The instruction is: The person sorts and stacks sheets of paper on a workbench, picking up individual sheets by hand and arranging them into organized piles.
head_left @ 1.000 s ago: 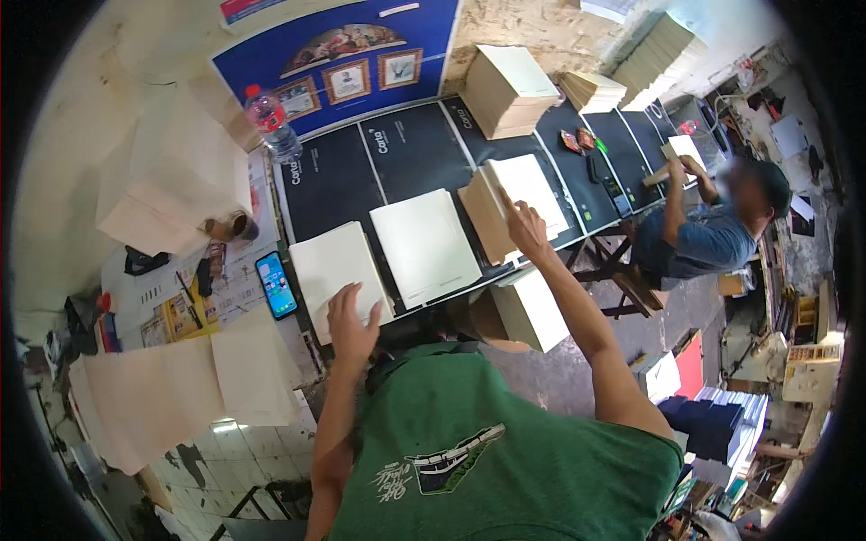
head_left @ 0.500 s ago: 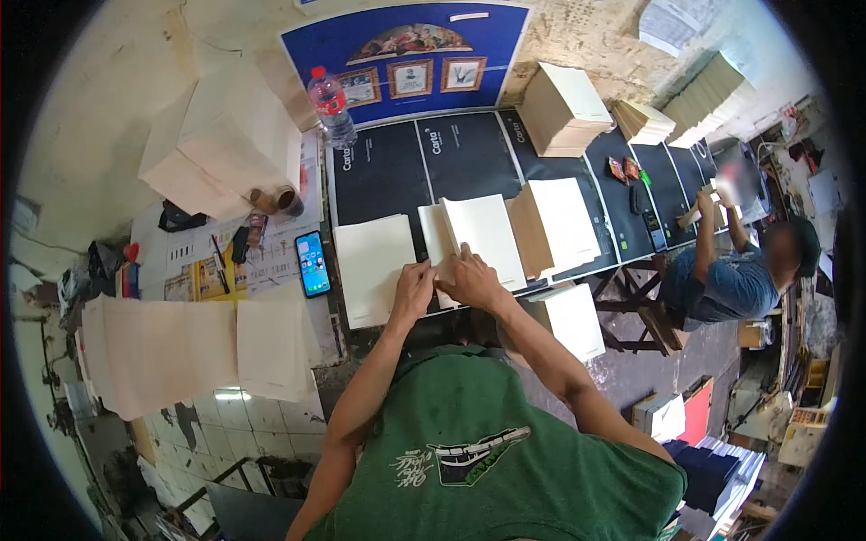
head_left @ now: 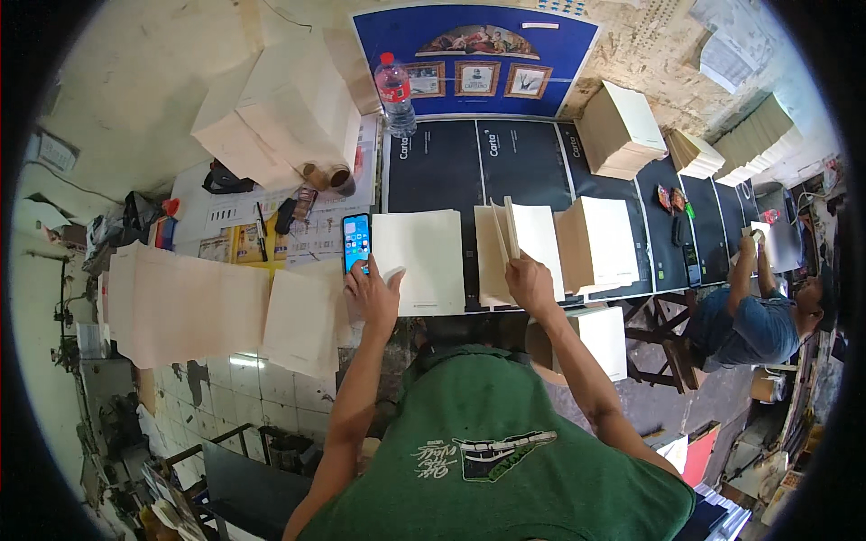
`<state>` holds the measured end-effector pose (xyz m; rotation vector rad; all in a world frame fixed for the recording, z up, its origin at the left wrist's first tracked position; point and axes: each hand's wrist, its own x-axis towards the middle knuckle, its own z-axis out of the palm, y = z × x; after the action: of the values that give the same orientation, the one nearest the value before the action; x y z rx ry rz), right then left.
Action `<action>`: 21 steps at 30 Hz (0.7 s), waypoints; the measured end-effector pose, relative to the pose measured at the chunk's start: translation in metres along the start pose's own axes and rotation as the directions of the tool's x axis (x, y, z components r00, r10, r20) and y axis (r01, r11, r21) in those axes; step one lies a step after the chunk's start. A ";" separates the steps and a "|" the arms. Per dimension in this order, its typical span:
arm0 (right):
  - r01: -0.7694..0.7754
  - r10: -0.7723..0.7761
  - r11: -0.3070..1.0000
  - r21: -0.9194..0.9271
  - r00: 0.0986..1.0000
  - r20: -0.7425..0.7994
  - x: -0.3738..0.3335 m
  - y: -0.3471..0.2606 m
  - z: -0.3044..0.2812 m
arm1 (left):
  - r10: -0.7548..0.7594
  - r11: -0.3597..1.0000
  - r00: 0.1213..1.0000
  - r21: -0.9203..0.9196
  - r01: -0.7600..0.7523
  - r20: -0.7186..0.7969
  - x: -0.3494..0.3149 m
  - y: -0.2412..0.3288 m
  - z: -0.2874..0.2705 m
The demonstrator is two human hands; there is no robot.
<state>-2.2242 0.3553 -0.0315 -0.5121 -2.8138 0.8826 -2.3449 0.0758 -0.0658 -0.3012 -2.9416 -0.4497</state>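
My left hand (head_left: pixel 374 296) lies with fingers stretched and apart, fingertips on the lower end of a lit phone (head_left: pixel 357 236). Its thumb reaches over the edge of a flat cream paper stack (head_left: pixel 422 261) beside the phone. My right hand (head_left: pixel 530 284) is closed on the near edge of some folded paper sheets (head_left: pixel 511 225), which stand partly lifted off the middle paper pile (head_left: pixel 543 248). A further paper pile (head_left: pixel 613 243), with its leaves fanned at the left, sits just right of that hand.
Large paper stacks (head_left: pixel 280 113) and a water bottle (head_left: pixel 395 95) stand at the back left. More paper stacks (head_left: pixel 621 131) line the wall. Cream sheets (head_left: pixel 194 307) extend at the left. At far right a co-worker (head_left: pixel 762 320) sits holding something pale.
My left hand has moved left, from the middle pile to the phone. My right hand now holds sheets raised from the pile. The whole view has shifted.
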 end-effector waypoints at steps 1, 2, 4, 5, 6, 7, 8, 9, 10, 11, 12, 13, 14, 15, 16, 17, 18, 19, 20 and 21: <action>0.019 -0.019 1.000 -0.008 0.999 -0.029 0.000 -0.005 -0.001 | 0.009 1.000 0.999 -0.017 -0.010 -0.051 -0.002 -0.001 -0.001; 0.036 -0.037 0.999 -0.017 0.998 -0.058 0.001 -0.011 -0.001 | 0.018 0.999 0.995 -0.033 -0.022 -0.102 -0.003 -0.002 -0.002; 0.041 -0.043 0.999 -0.023 0.998 -0.056 0.004 -0.031 -0.005 | -0.032 0.982 0.999 -0.189 0.024 -0.040 -0.002 -0.005 -0.002; 0.059 -0.060 0.998 -0.024 0.997 -0.039 0.005 -0.044 -0.005 | -0.072 0.943 0.994 -0.319 0.094 0.081 0.001 -0.007 -0.001; 0.076 -0.076 0.997 -0.024 0.997 -0.023 0.007 -0.057 -0.002 | -0.092 0.884 0.974 -0.434 0.175 0.205 0.004 -0.009 0.000; 0.087 -0.087 0.996 -0.026 0.996 -0.011 0.008 -0.068 0.002 | -0.126 0.824 0.957 -0.510 0.247 0.260 0.009 -0.007 0.000; 0.134 -0.132 0.991 -0.021 0.987 0.089 0.010 -0.073 0.016 | -0.151 0.754 0.936 -0.575 0.318 0.319 0.014 -0.004 0.000; 0.180 -0.175 0.984 -0.011 0.966 0.188 0.012 -0.079 0.030 | -0.169 0.675 0.909 -0.628 0.388 0.380 0.017 0.000 -0.001; 0.231 -0.271 0.954 0.191 0.936 0.222 0.009 -0.107 0.028 | -0.172 0.541 0.943 -0.773 0.331 0.284 0.016 -0.021 0.014; 0.249 -0.350 0.891 0.380 0.909 0.226 0.004 -0.128 0.019 | -0.147 0.525 0.922 -0.762 0.381 0.359 0.020 -0.025 0.014; 0.342 -0.427 0.888 0.307 0.862 0.274 0.005 -0.122 0.041 | -0.123 0.509 0.894 -0.746 0.430 0.432 0.025 -0.029 0.014; 0.253 -0.356 0.917 0.309 0.868 0.346 0.003 -0.129 0.037 | -0.108 0.489 0.861 -0.727 0.481 0.497 0.025 -0.035 0.012; 0.149 -0.263 0.943 0.297 0.882 0.392 0.007 -0.121 0.036 | -0.010 0.707 0.933 -0.657 0.261 0.361 0.021 -0.027 0.005; 0.046 -0.170 0.959 0.280 0.884 0.436 0.013 -0.105 0.037 | 0.026 0.725 0.953 -0.662 0.190 0.302 0.018 -0.019 -0.003; 0.178 -0.232 0.943 0.281 0.957 0.172 0.018 -0.080 0.051 | 0.063 0.742 0.969 -0.661 0.115 0.240 0.017 -0.009 -0.015; 0.298 -0.282 0.923 0.245 0.954 -0.101 0.022 -0.049 0.069 | 0.103 0.754 0.978 -0.655 0.043 0.183 0.014 0.002 -0.027; 0.193 -0.161 0.907 0.374 0.980 -0.113 0.029 -0.031 0.075 | 0.161 0.697 0.981 -0.716 -0.035 0.109 0.010 0.010 -0.043; -0.015 0.015 0.767 0.641 1.000 0.005 0.031 -0.036 0.062 | 0.185 0.643 0.979 -0.764 -0.056 0.084 0.006 0.013 -0.051; -0.109 0.016 0.601 0.792 0.992 0.125 0.035 -0.037 0.048 | 0.210 0.585 0.976 -0.808 -0.075 0.061 0.001 0.016 -0.056; -0.220 -0.010 0.402 0.889 0.970 0.244 0.039 -0.039 0.038 | 0.232 0.527 0.972 -0.844 -0.096 0.034 -0.003 0.014 -0.059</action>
<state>-2.2804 0.3195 -0.0379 -0.3981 -1.8912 2.3828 -2.3320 0.0703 -0.0068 -0.7283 -2.5072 -1.8808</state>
